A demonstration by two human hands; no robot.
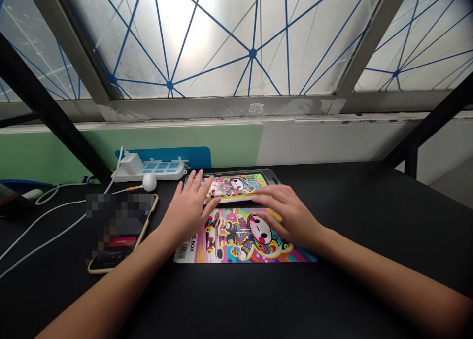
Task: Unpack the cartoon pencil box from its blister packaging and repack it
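Observation:
A colourful printed card (236, 248) with a cartoon character on a skateboard lies flat on the black table; the letters "L BOX" and a barcode show at its left end. Just behind it is a bright box with similar artwork (236, 185), in a clear plastic tray. My left hand (190, 206) is open, fingers spread, over the left end of the box and the card's upper left corner. Over the right side of both, my right hand (290, 213) is open with fingers stretched out, its fingertips at the box's front edge. Neither hand grasps anything.
Left of the card lies a phone (127, 235), its screen partly blurred. White cables run past it to a power strip (162, 170) with a charger (132, 162) at the wall. Black slanted bars (424, 124) frame the table (388, 220) on both sides, below a window.

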